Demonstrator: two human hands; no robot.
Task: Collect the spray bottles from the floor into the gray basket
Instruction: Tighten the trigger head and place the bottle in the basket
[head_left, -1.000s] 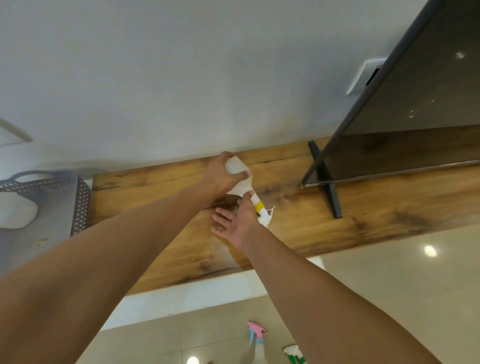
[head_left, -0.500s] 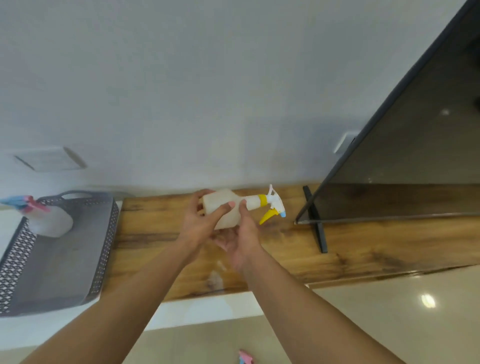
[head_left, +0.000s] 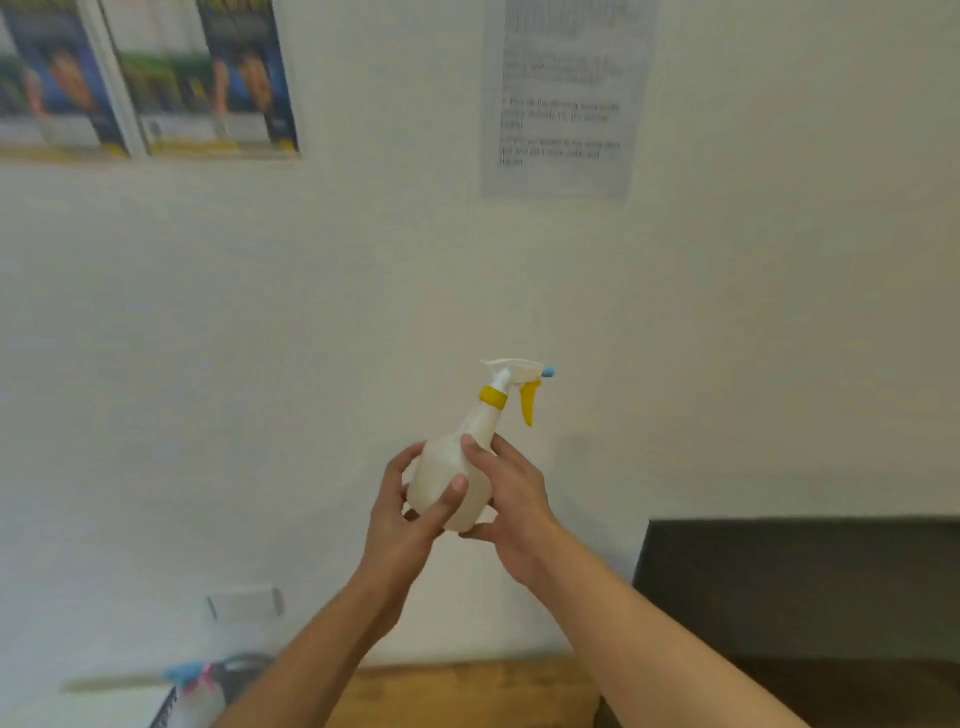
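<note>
A white spray bottle (head_left: 470, 447) with a yellow collar, yellow trigger and blue nozzle tip is held upright in front of the wall, nozzle pointing right. My left hand (head_left: 405, 512) grips its body from the left, thumb across the front. My right hand (head_left: 511, 499) holds it from the right, fingers wrapped behind. At the bottom left the gray basket (head_left: 236, 670) shows only its handle and a bit of perforated wall. A second spray bottle (head_left: 195, 693) with a blue and pink head lies in it.
A wooden shelf (head_left: 467, 696) runs along the bottom. A dark TV screen (head_left: 800, 597) stands at the right. On the wall hang posters (head_left: 150, 78) and a printed sheet (head_left: 561, 98); a wall socket (head_left: 244, 603) sits low at the left.
The view has tilted up from the shelf to the wall. Both hands have raised the white bottle and turned it from lying sideways to upright. The floor bottles have left the view.
</note>
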